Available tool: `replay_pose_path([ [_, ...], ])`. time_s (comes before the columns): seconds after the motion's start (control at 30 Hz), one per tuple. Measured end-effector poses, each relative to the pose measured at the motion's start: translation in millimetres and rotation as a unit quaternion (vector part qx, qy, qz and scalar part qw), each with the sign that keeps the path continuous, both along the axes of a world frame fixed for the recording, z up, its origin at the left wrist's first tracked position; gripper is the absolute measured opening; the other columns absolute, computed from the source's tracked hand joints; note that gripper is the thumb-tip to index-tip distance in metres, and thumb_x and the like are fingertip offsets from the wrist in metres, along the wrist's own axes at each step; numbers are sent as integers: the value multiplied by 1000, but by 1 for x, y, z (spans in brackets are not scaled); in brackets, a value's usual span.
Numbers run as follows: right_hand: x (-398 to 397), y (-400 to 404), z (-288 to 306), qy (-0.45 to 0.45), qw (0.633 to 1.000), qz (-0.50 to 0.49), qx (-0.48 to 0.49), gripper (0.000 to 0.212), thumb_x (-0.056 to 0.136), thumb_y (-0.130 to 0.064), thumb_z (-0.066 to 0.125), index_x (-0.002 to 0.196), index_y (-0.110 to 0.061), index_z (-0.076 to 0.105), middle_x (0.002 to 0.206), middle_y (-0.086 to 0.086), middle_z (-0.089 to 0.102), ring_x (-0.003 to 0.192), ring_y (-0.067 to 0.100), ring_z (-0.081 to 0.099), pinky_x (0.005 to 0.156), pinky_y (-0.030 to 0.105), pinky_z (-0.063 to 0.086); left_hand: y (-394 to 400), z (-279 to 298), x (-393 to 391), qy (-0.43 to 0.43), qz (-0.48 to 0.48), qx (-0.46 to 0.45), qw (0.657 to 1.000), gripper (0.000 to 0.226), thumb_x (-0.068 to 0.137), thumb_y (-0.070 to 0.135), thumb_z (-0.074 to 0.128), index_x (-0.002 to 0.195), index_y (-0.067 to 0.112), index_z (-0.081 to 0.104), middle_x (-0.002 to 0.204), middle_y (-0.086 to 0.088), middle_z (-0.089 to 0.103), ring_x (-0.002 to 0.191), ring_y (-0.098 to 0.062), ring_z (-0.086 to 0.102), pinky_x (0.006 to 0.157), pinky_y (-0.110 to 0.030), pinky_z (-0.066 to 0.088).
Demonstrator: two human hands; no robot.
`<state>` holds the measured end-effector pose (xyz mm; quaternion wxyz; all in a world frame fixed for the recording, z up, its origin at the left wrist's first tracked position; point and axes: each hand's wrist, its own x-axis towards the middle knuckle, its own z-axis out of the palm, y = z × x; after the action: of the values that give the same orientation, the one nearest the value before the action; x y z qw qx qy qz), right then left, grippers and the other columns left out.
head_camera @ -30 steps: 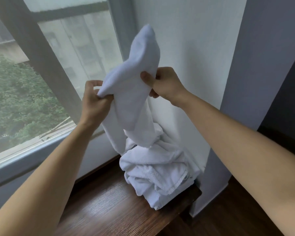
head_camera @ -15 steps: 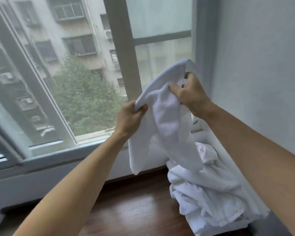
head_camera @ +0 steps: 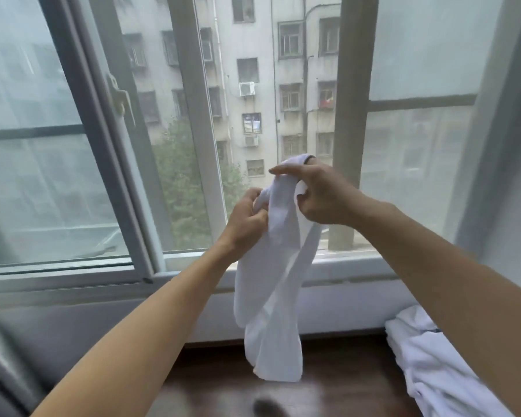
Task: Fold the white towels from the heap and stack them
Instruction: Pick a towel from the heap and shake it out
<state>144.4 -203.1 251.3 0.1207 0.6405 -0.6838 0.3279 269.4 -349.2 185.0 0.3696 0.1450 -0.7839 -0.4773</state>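
Both hands hold one white towel point(head_camera: 271, 266) up in front of the window point(head_camera: 193, 130): the left hand point(head_camera: 247, 218) pinches a bunched edge with curled fingers, and the right hand point(head_camera: 322, 194) grips the top of the cloth just beside it, forefinger stretched out straight over the fold. The towel hangs twisted and unfolded, its lower end above the dark wooden bench point(head_camera: 328, 386), while the heap of white towels point(head_camera: 433, 365) lies at the right edge of the bench, apart from the hanging one.
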Motion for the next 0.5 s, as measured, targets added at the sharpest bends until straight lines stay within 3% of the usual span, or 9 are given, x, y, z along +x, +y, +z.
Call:
replay_pose_path([
  [0.1, 30, -32, -15, 120, 990, -72, 8, 44, 83, -19, 73, 127, -18, 69, 117, 23, 60, 113, 42, 59, 88, 48, 57, -24, 5, 21, -3, -20, -22, 1000, 16, 84, 18, 59, 99, 21, 64, 87, -3, 67, 77, -15, 60, 71, -38, 50],
  [0.17, 48, -44, -16, 155, 978, -138, 9, 30, 92, -40, 63, 107, -15, 69, 97, 16, 64, 92, 39, 62, 71, 41, 53, -33, 8, 33, -16, -26, -59, 998, 17, 79, 26, 63, 95, 20, 65, 85, 3, 67, 77, -11, 59, 74, -36, 49],
  [0.2, 54, -50, -15, 165, 971, -175, 11, 35, 97, -47, 55, 95, -13, 66, 85, 12, 63, 79, 37, 59, 64, 38, 47, -34, 10, 39, -27, -32, -90, 995, 18, 77, 29, 62, 93, 22, 63, 84, 7, 65, 77, -9, 57, 75, -34, 47],
  [0.27, 62, -57, -8, 139, 963, -229, 8, 49, 103, -50, 45, 77, -12, 59, 66, 5, 51, 66, 33, 49, 61, 35, 37, -35, 11, 46, -31, -49, -111, 992, 22, 74, 35, 58, 94, 25, 59, 87, 7, 60, 81, -11, 52, 76, -34, 45],
  [0.33, 60, -62, -4, 80, 965, -249, -12, 55, 105, -50, 39, 66, -13, 50, 60, 1, 44, 65, 33, 50, 62, 34, 36, -39, 7, 52, -3, -70, -91, 993, 31, 78, 42, 60, 106, 29, 57, 98, 6, 60, 89, -12, 54, 81, -36, 47],
  [0.43, 56, -64, 2, 18, 960, -271, -61, 61, 103, -52, 33, 59, -14, 50, 57, 5, 57, 62, 36, 62, 66, 37, 53, -43, -12, 66, -7, -85, 8, 996, 33, 93, 61, 56, 119, 41, 47, 130, 7, 55, 108, -10, 57, 98, -38, 46],
  [0.5, 58, -65, 5, -13, 955, -281, -95, 63, 99, -53, 32, 55, -13, 53, 56, 8, 62, 57, 35, 65, 70, 41, 59, -39, -26, 75, -22, -76, 4, 997, 66, 80, 88, 41, 120, 36, 45, 134, 8, 53, 106, 6, 59, 91, -27, 47],
])
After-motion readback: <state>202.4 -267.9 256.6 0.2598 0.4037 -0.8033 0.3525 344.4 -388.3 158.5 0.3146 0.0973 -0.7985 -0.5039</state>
